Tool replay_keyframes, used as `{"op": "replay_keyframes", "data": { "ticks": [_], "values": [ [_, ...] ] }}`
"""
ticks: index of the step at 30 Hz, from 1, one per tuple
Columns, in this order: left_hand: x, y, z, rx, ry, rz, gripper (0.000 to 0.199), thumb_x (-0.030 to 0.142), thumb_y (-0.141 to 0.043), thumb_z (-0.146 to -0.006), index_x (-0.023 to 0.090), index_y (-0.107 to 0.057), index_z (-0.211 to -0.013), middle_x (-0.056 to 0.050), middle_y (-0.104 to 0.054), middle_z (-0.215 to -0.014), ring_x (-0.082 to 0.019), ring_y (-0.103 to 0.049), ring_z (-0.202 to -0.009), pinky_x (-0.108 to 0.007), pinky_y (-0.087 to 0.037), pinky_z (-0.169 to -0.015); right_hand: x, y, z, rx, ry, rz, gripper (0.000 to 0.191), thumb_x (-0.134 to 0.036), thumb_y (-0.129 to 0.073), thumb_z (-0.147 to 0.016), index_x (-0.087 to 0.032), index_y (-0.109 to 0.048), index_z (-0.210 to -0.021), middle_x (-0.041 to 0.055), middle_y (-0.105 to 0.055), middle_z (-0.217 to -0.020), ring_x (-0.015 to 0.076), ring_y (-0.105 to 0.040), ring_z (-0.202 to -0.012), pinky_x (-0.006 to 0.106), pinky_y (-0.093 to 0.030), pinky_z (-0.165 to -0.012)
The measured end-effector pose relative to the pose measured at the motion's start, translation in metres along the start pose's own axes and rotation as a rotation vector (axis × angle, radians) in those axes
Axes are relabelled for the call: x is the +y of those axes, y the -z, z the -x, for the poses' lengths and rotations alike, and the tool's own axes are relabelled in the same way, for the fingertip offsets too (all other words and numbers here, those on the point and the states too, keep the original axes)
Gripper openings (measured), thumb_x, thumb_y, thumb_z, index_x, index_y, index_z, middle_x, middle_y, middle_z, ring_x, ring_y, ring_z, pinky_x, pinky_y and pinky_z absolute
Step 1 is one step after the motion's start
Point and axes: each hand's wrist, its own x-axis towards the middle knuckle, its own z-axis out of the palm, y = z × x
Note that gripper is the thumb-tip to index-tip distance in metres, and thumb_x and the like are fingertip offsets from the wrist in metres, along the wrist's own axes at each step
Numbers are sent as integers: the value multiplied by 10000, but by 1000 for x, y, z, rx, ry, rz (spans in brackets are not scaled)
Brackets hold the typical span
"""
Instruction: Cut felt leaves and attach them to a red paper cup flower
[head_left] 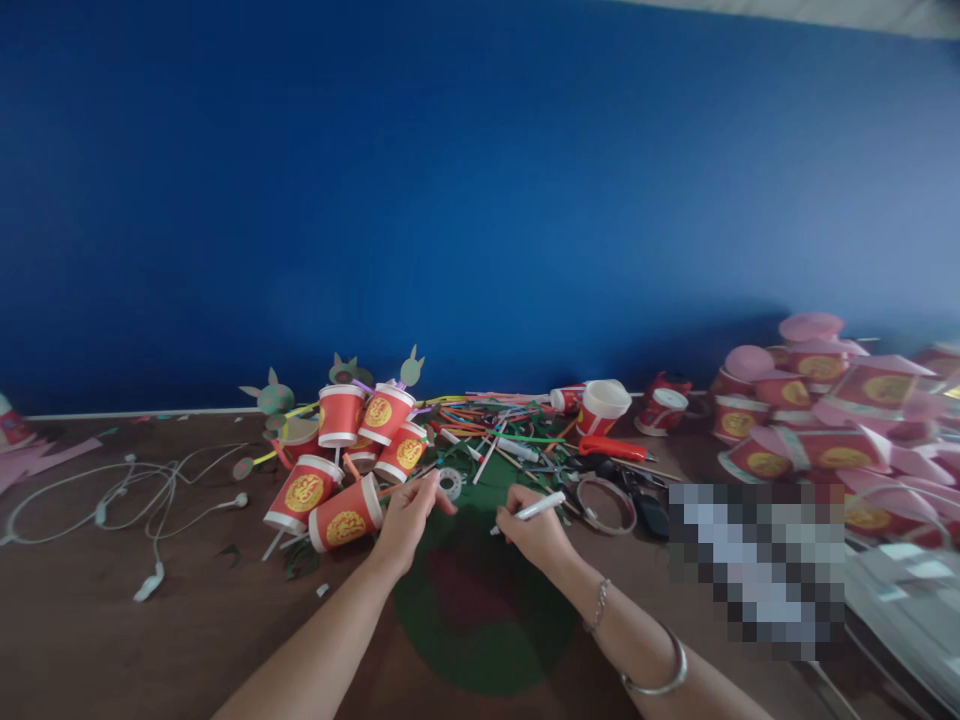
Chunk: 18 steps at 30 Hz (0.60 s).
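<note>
One slim white pen (541, 505) slants in the pinch of the right hand (534, 522), over a round dark green patch (487, 655). Whether the left hand (409, 515), near a red cup (346, 514), grips anything, I cannot tell. Thin coloured sticks (480, 410) clutter the space beyond; bare brown tabletop (112, 650) stretches left.

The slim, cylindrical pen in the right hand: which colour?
The pen is white; it shows best in the head view.

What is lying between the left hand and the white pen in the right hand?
In the head view, only a bare stretch of green surface shows between the left hand and the white pen.
</note>
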Motion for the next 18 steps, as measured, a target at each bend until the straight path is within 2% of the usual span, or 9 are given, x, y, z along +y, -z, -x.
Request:
{"op": "replay_keyframes", "data": {
  "ticks": [3, 7, 11, 18],
  "values": [
    [0, -1, 0, 11, 9, 102, 429, 473, -428, -828, 214, -384, -489, 5, -598, -507, -150, -501, -569, -276, -370, -647, 0, 0, 0, 6, 6, 18, 188, -250, -469, -631, -219, -335, -503, -67, -411, -376, 81, -363, -364, 189, -264, -381],
    [-1, -2, -1, -7, 18, 191, 331, 449, -453, -822, 210, -467, -595, 11, -609, -535, -167, -553, -622, -284, -406, -684, 2, 0, -1, 27, 39, 44, 187, -235, -470, -624, -217, -337, -494, -61, -414, -392, 87, -378, -392, 194, -267, -397],
    [-2, -2, 0, -6, 1, 168, 335, 436, -458, -831, 196, -526, -606, 8, -613, -556, -159, -550, -637, -270, -412, -696, 2, 0, 0, 38, 54, 53, 193, -224, -472, -624, -214, -339, -483, -57, -420, -393, 89, -380, -406, 199, -262, -411],
    [0, -1, 1, -17, -13, 142, 335, 423, -458, -835, 196, -533, -601, 6, -619, -556, -158, -547, -633, -267, -410, -690, 3, -1, -1, 26, 52, 47, 189, -226, -478, -628, -215, -348, -491, -54, -431, -396, 90, -372, -406, 201, -248, -412]
  ]
}}
